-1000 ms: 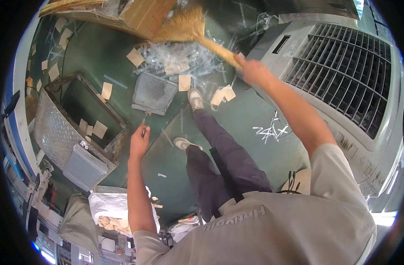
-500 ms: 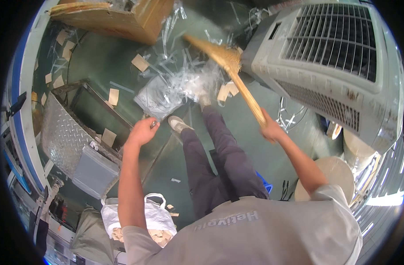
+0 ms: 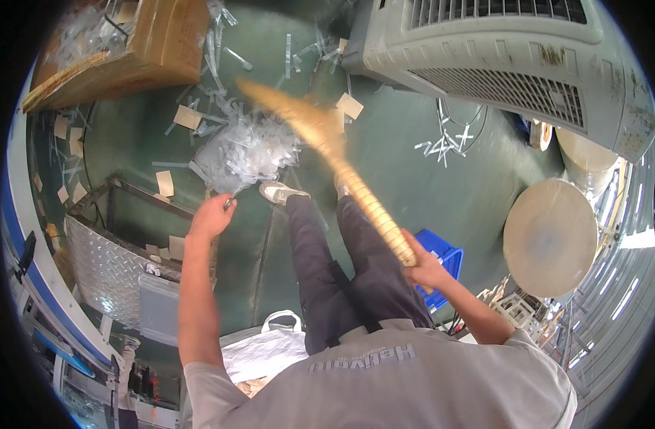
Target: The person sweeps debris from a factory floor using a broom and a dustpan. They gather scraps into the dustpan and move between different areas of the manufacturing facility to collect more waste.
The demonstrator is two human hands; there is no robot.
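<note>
My right hand [image 3: 423,269] is wrapped round the banded handle of a straw broom [image 3: 367,200], whose bristles blur with motion over the floor ahead of me. My left hand [image 3: 210,217] is closed on a thin metal handle. That handle points toward a grey dustpan [image 3: 207,166], mostly hidden beneath a heap of clear plastic strips [image 3: 254,143]. The heap lies just ahead of my left shoe, left of the broom bristles. Where handle and dustpan join is hard to make out.
A large cardboard box [image 3: 166,50] with plastic scraps stands far left, and a grey air cooler [image 3: 477,57] far right. A metal frame with tread plate [image 3: 105,264] is at left. A blue crate [image 3: 442,261], round drum [image 3: 551,236] and white bag [image 3: 263,354] are nearby. Cardboard pieces [image 3: 165,184] litter the floor.
The broom has swung left and nearer, and my right hand has drawn back toward my body. The plastic heap now covers more of the dustpan. My view has shifted to the right.
</note>
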